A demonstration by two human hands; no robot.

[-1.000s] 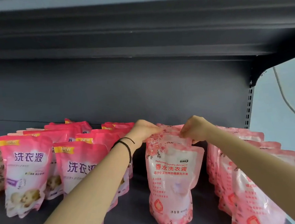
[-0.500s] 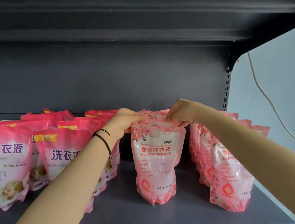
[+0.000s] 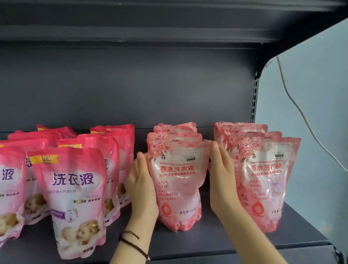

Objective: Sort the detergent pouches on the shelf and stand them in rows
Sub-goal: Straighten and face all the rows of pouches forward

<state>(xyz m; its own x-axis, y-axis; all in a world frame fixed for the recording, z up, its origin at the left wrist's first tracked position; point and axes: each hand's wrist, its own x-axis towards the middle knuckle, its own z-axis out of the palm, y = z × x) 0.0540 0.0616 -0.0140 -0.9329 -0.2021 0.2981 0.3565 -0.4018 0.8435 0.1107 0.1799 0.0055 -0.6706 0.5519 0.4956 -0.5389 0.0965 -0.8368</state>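
A row of light pink floral detergent pouches [image 3: 178, 181] stands upright in the middle of the dark shelf [image 3: 198, 242], front to back. My left hand [image 3: 141, 186] lies flat against the row's left side and my right hand [image 3: 222, 176] flat against its right side, fingers straight, pressing the front pouch between them. A second floral row [image 3: 264, 179] stands to the right. Rows of brighter pink pouches with purple lettering [image 3: 75, 198] stand to the left.
The shelf's back panel [image 3: 124, 90] and the upper shelf [image 3: 160, 18] close in the space. A slotted upright [image 3: 254, 100] marks the right end, with a pale wall and a white cable [image 3: 305, 117] beyond. A gap lies between the two floral rows.
Both hands have dropped from pinching the pouch tops to lying flat on the two sides of the middle row. The view has moved closer and leftward.
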